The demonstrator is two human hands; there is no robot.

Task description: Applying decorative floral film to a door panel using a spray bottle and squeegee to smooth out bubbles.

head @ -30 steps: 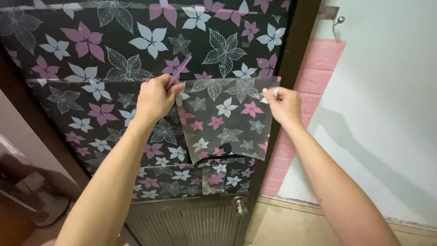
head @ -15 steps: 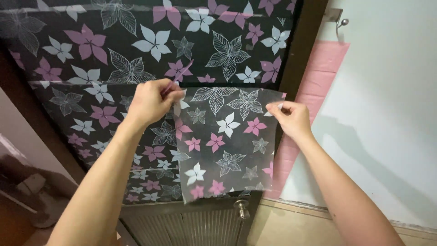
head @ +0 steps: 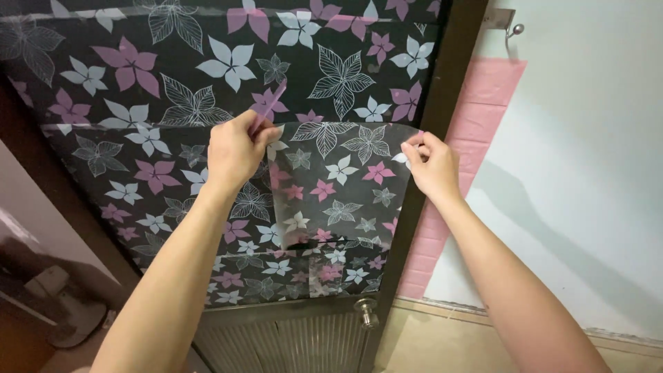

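Door [head: 173, 90] mostly covered in floral film; left hand [head: 235, 148] and right hand [head: 431, 162] each pinch a top corner of the loose film piece [head: 331, 200], not yet stuck down.

Floral sheet [head: 331, 186] against door [head: 138, 103]

Door [head: 207, 69] cut off at top + left edges, lower ribbed part runs off bottom. Left hand [head: 236, 150] covers top-left corner of loose film sheet [head: 331, 200]; fingertip grip not visible. Right hand [head: 431, 162] hides sheet's right corner. Both arms cut off at bottom. Fan [head: 69, 311] lower left blurry, partly out of frame.
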